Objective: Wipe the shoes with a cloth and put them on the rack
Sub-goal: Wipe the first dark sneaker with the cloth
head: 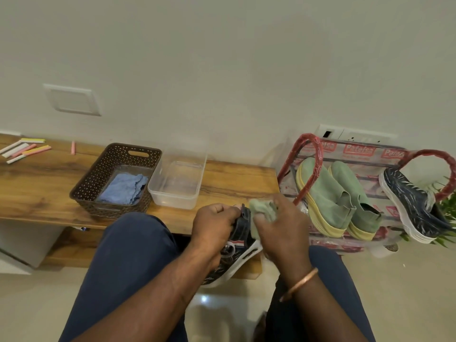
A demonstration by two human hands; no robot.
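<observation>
My left hand [214, 227] grips a dark navy shoe [237, 257] with a white sole by its heel collar, holding it over my lap. My right hand [283, 228] clutches a bunched green cloth [262, 211] and presses it against the shoe's upper. To the right stands a red-framed shoe rack [308, 154]. On it sit a pair of green shoes with yellow soles [338, 201] and a matching navy shoe [412, 206] at its right end.
A low wooden bench [49, 183] runs along the wall. It carries a brown perforated basket [98, 169] with a blue cloth [124, 190], a clear plastic tub [176, 183] and several chalk sticks [24, 149] at far left. A green plant [446, 213] is beside the rack.
</observation>
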